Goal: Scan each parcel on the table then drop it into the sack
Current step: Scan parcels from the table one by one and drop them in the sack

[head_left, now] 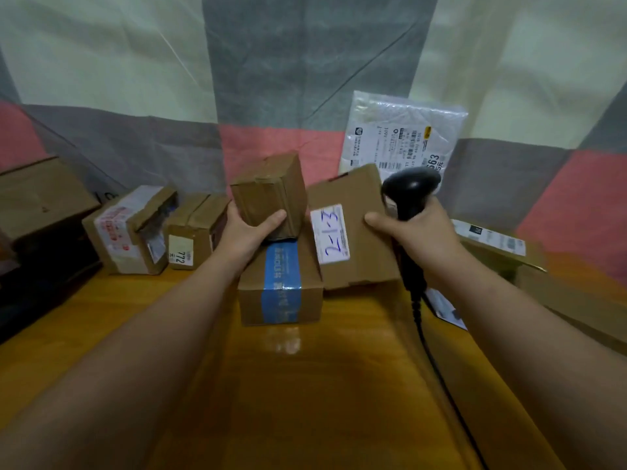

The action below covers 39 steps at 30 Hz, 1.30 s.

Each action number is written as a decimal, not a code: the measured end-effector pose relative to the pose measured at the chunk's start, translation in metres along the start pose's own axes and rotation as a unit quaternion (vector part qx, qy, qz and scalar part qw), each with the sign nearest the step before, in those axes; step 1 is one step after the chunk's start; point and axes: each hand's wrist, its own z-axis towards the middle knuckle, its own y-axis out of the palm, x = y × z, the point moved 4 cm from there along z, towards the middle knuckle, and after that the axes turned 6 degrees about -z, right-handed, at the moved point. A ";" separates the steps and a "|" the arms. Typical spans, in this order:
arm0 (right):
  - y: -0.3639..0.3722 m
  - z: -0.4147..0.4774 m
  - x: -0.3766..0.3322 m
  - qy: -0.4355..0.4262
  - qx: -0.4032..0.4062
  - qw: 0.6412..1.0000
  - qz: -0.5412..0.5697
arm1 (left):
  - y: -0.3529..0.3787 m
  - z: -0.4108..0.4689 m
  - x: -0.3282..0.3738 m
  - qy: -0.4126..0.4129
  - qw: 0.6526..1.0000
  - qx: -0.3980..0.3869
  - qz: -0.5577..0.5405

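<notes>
Now left hand (249, 228) grips small box (271, 195) (scanner (409, 195) right).

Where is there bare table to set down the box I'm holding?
The near table, between your arms and before the blue-taped box, is bare. The back edge is crowded with boxes; the scanner cable crosses the right side.

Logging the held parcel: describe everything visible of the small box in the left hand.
The small box is plain brown cardboard, closed and wrapped in glossy tape, with no label on the faces shown. It stands tilted over the blue-taped box; contact between them is unclear. The left hand grips its lower end, thumb across the front.
</notes>
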 end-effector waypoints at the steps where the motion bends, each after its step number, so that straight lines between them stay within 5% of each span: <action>1: 0.004 0.003 -0.006 0.002 0.009 1.000 0.018 | -0.001 -0.001 0.001 0.007 1.000 -0.001 0.004; 8: 0.056 0.003 -0.007 0.070 -0.001 0.997 0.042 | -0.017 -0.006 -0.005 -0.091 0.990 -0.064 -0.091; 17: 0.087 -0.027 0.006 0.102 -0.003 0.976 0.195 | -0.019 -0.025 -0.004 -0.130 0.973 -0.006 -0.191; 33: 0.019 -0.192 -0.008 0.153 -0.122 0.970 0.142 | -0.061 -0.233 0.021 -0.101 0.987 0.041 -0.121; 39: -0.010 -0.253 -0.024 0.130 -0.136 0.982 0.018 | -0.077 -0.314 0.045 -0.124 0.975 0.063 -0.175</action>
